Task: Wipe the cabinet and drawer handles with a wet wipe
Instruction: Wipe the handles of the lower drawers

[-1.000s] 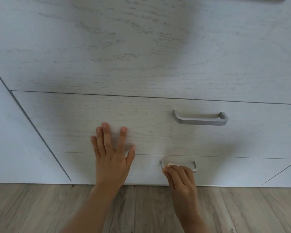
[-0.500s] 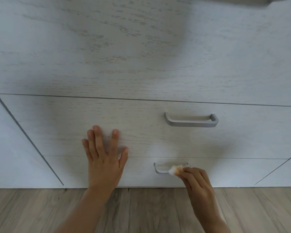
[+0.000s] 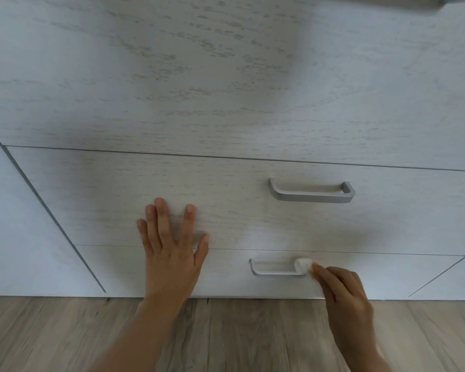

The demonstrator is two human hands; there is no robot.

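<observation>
Two hands on my feed: left hand (image 3: 169, 251) flat, fingers spread on the drawer front (image 3: 105, 200); right hand (image 3: 344, 294) pinching the wet wipe (image 3: 303, 265) against the bottom handle (image 3: 275, 274), right end.

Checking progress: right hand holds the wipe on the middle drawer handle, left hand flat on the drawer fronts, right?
No. The head view shows the right hand holding the wipe on the bottom drawer handle; the left hand is flat on the drawer fronts.
</observation>
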